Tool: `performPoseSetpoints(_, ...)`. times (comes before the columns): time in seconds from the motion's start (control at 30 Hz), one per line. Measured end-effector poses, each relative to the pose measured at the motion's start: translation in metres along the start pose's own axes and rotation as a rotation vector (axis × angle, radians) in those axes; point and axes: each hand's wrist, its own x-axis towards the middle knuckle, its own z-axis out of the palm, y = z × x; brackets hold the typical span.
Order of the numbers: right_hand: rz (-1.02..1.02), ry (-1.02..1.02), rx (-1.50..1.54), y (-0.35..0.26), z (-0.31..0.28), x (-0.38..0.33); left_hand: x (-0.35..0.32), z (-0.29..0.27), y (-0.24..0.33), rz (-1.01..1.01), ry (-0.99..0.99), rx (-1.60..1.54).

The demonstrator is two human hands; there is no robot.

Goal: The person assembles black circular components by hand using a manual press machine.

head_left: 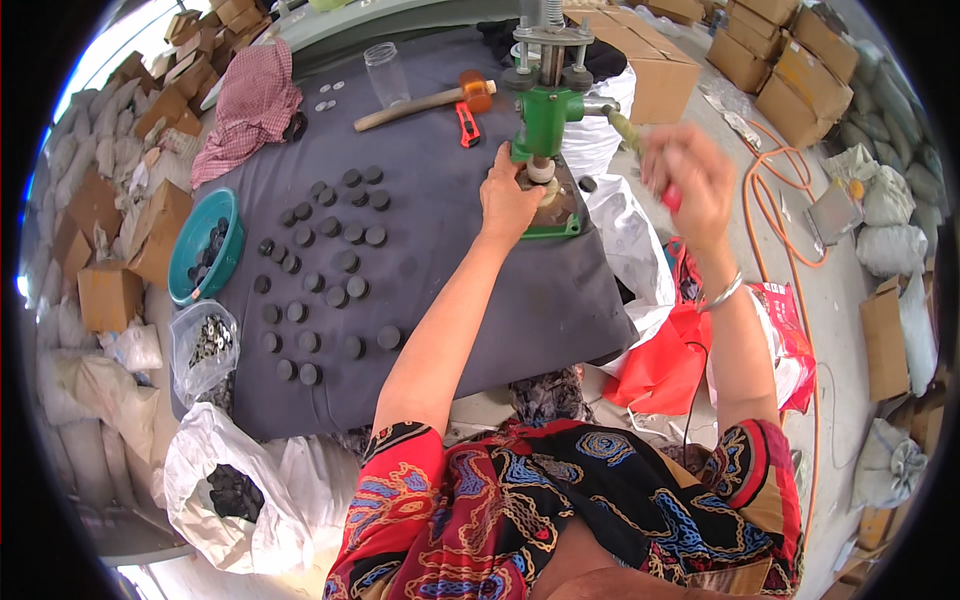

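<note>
Far out to the left of the hands there's a white bag (230, 500) with dark pieces in it, a clear plastic bag (203, 345) of small metal bits, and a teal bowl (205, 248) holding more dark discs. Closer in, still left of the left hand, rows of black round caps (325, 262) are laid out on the dark grey cloth (450, 260) covering the table. Up beyond those sit a checked red cloth (250, 105), a clear jar (386, 72), a wooden mallet (425, 102) and a small red cutter (467, 125).

The left hand (508, 195) rests right at the base of the green hand press (545, 120), fingers curled in against the small piece under the ram (541, 170). Whether it's actually pinching that piece or only steadying it, I can't tell, since the fingertips are hidden.

Just right of the press, the right hand (688, 180) is wrapped shut around the red grip of the press lever (628, 130). It's blurry, but the fist is clearly closed on it. A silver bangle (722, 293) sits on that wrist.

Below and to the right of that hand there's a red plastic bag (665, 365), and further right an orange cable (775, 215) on the floor, and cardboard boxes (790, 70).
</note>
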Motion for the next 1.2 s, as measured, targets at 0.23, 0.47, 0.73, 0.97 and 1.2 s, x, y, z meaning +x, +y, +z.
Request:
performPoseSetpoints(0.23,-0.151,-0.064,-0.275,0.035,0.0,-0.052,-0.032,-0.097,0.007,0.115,0.032,0.203)
performPoseSetpoints(0.47,0.0,-0.053,0.04,0.002,-0.005,0.015,-0.127,-0.221,0.034,-0.046,-0.287,0.533)
performPoseSetpoints(0.73,0.043,-0.08,0.213,-0.007,-0.018,0.076,-0.173,-0.206,0.008,0.171,-0.334,0.871)
performPoseSetpoints(0.97,0.034,-0.085,0.234,-0.006,-0.012,0.08,-0.125,-0.155,-0.013,0.144,-0.18,0.576)
performPoseSetpoints(1.2,0.016,-0.07,0.257,-0.011,-0.014,0.079,-0.046,-0.073,0.007,0.066,-0.094,0.292)
